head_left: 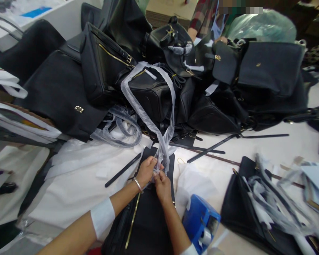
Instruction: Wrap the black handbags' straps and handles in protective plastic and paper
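Nearest to my camera I see the black zip bag (151, 225), lying on the worktop (268, 147), with a long gold zip (133, 219) down it; just right of the zip bag sits a blue tape holder (192, 214); over the far part of the zip bag I see the two hands, close together; the left hand (146, 171), with a shiny bangle (137, 184) on its wrist, pinches the low end of a plastic-covered strap (163, 148); the right hand (163, 186) pinches it too, just beside; they hide that spot, so I cannot tell if the strap is joined to the zip bag; the strap goes up from the hands in a big loop, out past the zip bag and over other bags.

Left of the zip bag I see white sheets (69, 194) and a thin black strip (123, 170); well to its right is an open black bag (236, 209) with covered straps (284, 210) on it; beyond the zip bag, a bit left, lies a coil of wrapped straps (127, 143); past that, a heap of black bags (95, 67) spreads wide; behind the heap, to the right of the zip bag, I see another person's checked sleeve (204, 16), and near it a big clear sack (263, 26).
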The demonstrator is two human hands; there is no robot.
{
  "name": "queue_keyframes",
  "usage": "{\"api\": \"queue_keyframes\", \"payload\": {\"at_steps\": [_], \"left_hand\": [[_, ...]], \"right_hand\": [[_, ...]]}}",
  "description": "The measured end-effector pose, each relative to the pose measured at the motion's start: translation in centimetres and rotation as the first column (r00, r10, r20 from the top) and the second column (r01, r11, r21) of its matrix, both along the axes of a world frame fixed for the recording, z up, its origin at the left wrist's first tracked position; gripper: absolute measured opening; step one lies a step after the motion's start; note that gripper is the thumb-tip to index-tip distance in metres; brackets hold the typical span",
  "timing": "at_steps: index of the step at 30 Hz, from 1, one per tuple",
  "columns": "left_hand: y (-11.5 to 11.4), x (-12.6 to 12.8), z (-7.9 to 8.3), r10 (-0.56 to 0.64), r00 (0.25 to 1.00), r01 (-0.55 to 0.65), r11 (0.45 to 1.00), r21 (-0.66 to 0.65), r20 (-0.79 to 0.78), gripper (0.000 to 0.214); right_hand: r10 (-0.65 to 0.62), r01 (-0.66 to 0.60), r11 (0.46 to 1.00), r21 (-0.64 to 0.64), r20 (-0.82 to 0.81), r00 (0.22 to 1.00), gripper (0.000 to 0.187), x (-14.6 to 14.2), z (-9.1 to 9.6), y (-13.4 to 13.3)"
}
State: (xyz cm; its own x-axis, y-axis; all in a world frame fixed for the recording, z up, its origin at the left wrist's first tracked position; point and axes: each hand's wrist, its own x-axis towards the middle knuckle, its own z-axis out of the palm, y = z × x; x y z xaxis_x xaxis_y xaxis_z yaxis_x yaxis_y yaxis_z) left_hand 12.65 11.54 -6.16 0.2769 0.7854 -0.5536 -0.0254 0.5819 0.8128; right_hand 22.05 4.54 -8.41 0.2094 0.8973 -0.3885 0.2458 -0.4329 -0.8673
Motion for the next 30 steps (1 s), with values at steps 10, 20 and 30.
{"api": "queue_keyframes", "payload": {"at_steps": [10,20,30], "left_hand": [[0.2,-1.0,-0.4,0.021,0.998,-0.019,0.999,0.046,-0.061,0.02],[1.2,-1.9,-0.5,0.054,0.998,-0.054,0.997,0.062,0.014,0.024],[-0.6,-2.4,-2.1,-0.006,0.997,0.016,0.992,0.128,-0.077,0.017]], "right_hand": [[0.042,-0.043,0.999,0.025,0.055,0.998,0.026,0.0,0.6,1.4],[0.319,-0.33,0.941,-0.075,0.526,0.788,0.013,0.7,0.5,1.5],[0.435,-0.395,0.895,-0.208,0.607,0.666,0.008,0.0,0.6,0.1]]}}
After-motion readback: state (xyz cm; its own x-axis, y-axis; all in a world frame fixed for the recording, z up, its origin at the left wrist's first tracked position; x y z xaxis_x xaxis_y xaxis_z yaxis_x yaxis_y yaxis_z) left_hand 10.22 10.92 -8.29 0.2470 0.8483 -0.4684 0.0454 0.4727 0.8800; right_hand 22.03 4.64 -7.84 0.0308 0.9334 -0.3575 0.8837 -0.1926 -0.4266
